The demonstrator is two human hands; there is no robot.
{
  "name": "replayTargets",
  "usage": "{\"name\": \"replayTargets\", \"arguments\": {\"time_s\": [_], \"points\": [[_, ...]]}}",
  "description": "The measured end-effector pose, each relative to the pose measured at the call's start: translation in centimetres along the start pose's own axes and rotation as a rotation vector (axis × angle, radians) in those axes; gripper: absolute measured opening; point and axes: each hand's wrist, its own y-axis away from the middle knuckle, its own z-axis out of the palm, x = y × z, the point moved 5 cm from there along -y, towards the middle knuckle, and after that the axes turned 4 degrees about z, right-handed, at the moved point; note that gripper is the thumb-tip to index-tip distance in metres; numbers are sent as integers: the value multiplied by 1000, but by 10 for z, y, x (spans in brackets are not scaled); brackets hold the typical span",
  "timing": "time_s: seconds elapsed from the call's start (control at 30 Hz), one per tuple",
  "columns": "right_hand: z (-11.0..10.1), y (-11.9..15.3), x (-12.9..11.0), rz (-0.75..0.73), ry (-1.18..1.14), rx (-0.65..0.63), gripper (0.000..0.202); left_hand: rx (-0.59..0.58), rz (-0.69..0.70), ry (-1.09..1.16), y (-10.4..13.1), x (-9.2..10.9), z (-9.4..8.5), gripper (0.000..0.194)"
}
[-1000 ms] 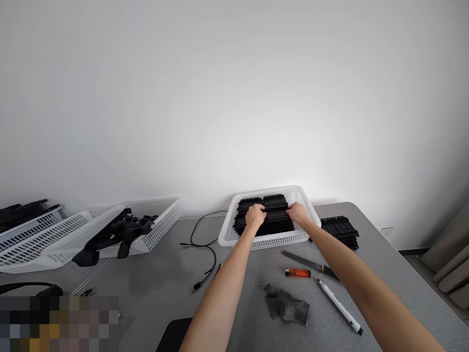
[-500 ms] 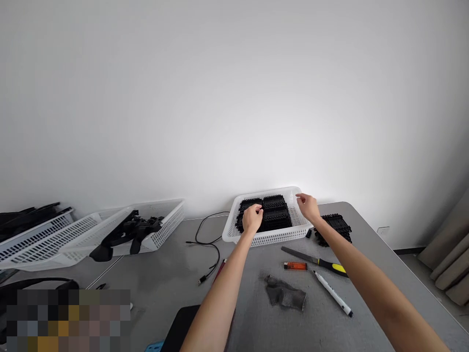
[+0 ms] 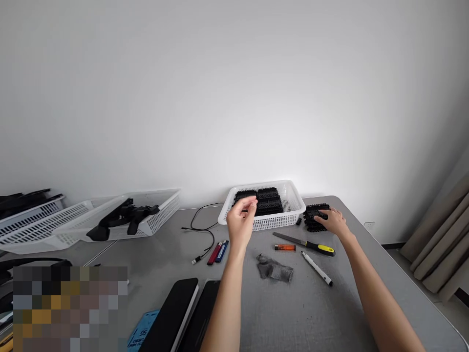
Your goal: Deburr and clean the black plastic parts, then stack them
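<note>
My left hand (image 3: 241, 221) is raised in front of a white plastic basket (image 3: 269, 226), thumb and fingertips curled together in a loose pinch with nothing visible between them. Inside the basket sit several stacks of black ridged plastic pieces (image 3: 269, 200), partly hidden by that hand. To the right of the basket, a separate pile of similar black pieces (image 3: 314, 211) lies on the table. My right hand (image 3: 334, 221) reaches over this pile's right side with the thumb stretched out and fingers apart. Whether the fingertips touch the pieces cannot be made out.
A file with a yellow-black handle (image 3: 320, 248), an orange lighter (image 3: 285, 248), a white marker (image 3: 317, 269) and a grey cloth (image 3: 274, 270) lie nearer me. Red and blue lighters (image 3: 218, 252) sit by a black cable (image 3: 210, 244). More baskets (image 3: 164, 215) stand left.
My right hand has moved from the basket's right edge to the loose pile, its fingers spreading. My left hand has drawn back from over the stacks toward me. The view has shifted slightly.
</note>
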Motion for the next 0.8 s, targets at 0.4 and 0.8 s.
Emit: {"name": "replayTargets", "arguments": {"time_s": [0.4,0.8], "points": [[-3,-14,-2,-171,-65,-14,25,-48,2,111,1,50,-10,28],[-16,-9,-7,-217,-173,110,24,-103,-47,141,1,45,-10,26]]}}
